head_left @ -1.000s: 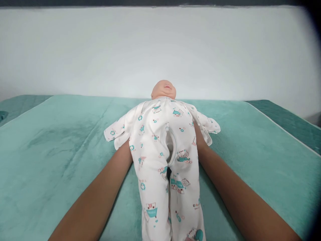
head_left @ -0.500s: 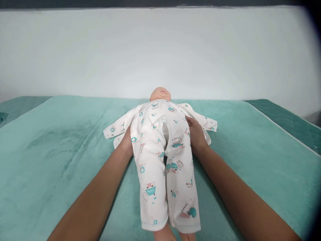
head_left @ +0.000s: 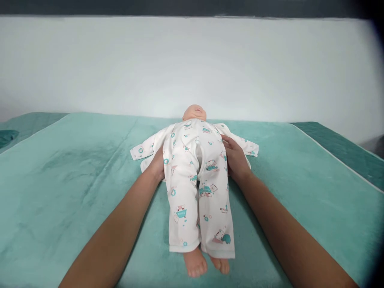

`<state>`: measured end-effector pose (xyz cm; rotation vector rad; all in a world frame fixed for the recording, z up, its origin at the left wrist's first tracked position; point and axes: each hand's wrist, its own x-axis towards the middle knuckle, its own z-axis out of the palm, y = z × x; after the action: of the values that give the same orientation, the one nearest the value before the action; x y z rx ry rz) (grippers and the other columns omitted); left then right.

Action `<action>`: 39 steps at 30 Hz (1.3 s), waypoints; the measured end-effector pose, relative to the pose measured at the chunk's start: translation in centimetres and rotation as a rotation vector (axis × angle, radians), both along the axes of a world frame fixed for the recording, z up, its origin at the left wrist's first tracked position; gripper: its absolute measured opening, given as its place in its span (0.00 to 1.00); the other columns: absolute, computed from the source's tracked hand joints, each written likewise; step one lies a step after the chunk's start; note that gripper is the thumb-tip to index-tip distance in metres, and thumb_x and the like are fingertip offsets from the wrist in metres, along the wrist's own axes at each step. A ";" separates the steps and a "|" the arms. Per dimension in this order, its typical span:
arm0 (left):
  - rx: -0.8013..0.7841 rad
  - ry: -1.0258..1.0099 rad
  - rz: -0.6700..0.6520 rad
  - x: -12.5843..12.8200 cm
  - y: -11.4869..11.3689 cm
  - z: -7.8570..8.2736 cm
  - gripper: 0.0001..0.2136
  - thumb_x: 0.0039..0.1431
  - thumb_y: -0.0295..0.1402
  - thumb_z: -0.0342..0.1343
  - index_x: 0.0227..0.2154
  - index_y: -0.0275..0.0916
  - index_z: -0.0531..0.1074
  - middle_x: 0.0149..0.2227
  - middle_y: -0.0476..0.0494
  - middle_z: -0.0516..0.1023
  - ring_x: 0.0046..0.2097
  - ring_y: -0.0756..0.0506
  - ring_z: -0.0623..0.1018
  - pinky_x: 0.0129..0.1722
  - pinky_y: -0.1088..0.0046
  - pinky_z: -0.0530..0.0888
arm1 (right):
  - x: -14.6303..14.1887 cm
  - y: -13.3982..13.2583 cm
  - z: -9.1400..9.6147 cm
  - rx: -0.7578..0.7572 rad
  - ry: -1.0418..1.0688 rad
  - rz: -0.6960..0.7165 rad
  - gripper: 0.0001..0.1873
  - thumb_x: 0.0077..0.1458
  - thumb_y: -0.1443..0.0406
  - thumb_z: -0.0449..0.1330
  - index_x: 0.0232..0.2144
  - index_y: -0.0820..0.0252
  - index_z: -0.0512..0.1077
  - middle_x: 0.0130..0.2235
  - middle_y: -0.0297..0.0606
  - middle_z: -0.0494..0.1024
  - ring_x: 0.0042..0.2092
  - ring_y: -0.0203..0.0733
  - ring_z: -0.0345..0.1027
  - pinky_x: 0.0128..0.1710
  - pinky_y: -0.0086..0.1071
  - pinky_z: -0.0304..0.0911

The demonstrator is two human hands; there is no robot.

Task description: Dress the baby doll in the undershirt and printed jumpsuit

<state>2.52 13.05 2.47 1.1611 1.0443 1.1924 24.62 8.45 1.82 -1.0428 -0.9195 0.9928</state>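
A baby doll (head_left: 195,113) in a white printed sleepsuit (head_left: 195,180) lies on its back on a teal blanket (head_left: 75,180), head away from me and bare feet near me. My left hand (head_left: 157,165) grips the doll's torso on its left side, fingers hidden under the body. On the other side my right hand (head_left: 234,157) is wrapped round the torso. Both sleeves of the sleepsuit lie spread out flat on the blanket.
The teal blanket covers a darker green surface (head_left: 339,144) that shows at the right and far left. A pale wall (head_left: 192,64) rises directly behind the doll's head. A dark green fold (head_left: 6,137) lies at the left edge.
The doll has been lowered and moved away from me onto the blanket, so its feet have come into view. My hands stayed on its sides throughout.
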 end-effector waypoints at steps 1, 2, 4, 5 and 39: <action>0.011 -0.001 -0.025 -0.1 -0.5 0.2 0.21 0.51 0.47 0.62 0.44 0.38 0.77 0.43 0.38 0.81 0.47 0.37 0.78 0.47 0.60 0.76 | -0.1 -0.4 -0.1 0.031 -0.057 -0.042 0.23 0.45 0.65 0.63 0.47 0.56 0.73 0.47 0.38 0.80 0.48 0.47 0.74 0.50 0.45 0.68; 0.023 0.002 -0.052 -0.2 -1.1 0.3 0.21 0.52 0.45 0.61 0.46 0.40 0.76 0.46 0.39 0.80 0.49 0.38 0.77 0.49 0.61 0.75 | -0.3 -0.8 -0.1 0.067 -0.125 -0.096 0.22 0.47 0.65 0.62 0.47 0.55 0.73 0.50 0.39 0.79 0.52 0.46 0.72 0.54 0.45 0.65; 0.084 0.064 -0.010 -0.6 -2.4 0.5 0.19 0.55 0.43 0.59 0.48 0.42 0.75 0.51 0.42 0.78 0.51 0.40 0.75 0.51 0.64 0.72 | -0.7 -2.0 0.0 0.133 -0.263 -0.191 0.21 0.52 0.65 0.59 0.50 0.53 0.72 0.55 0.39 0.75 0.57 0.44 0.67 0.59 0.45 0.60; 0.117 0.119 0.063 -0.9 -3.1 0.5 0.17 0.57 0.44 0.58 0.47 0.42 0.75 0.51 0.43 0.77 0.51 0.41 0.75 0.51 0.65 0.71 | -1.0 -2.7 0.1 0.161 -0.322 -0.211 0.20 0.55 0.64 0.58 0.51 0.52 0.72 0.57 0.38 0.73 0.58 0.44 0.66 0.60 0.46 0.58; 0.375 0.608 -0.136 -6.1 -22.6 -2.6 0.08 0.62 0.34 0.56 0.44 0.46 0.71 0.43 0.44 0.74 0.47 0.43 0.74 0.50 0.64 0.69 | -5.4 -18.8 -1.8 0.284 -0.619 -0.067 0.08 0.60 0.66 0.58 0.42 0.51 0.71 0.49 0.41 0.71 0.53 0.48 0.65 0.53 0.48 0.63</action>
<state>-3.62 -9.53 -0.10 1.9369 1.1846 0.9660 19.26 -10.30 0.06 -1.1443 -1.4706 0.4574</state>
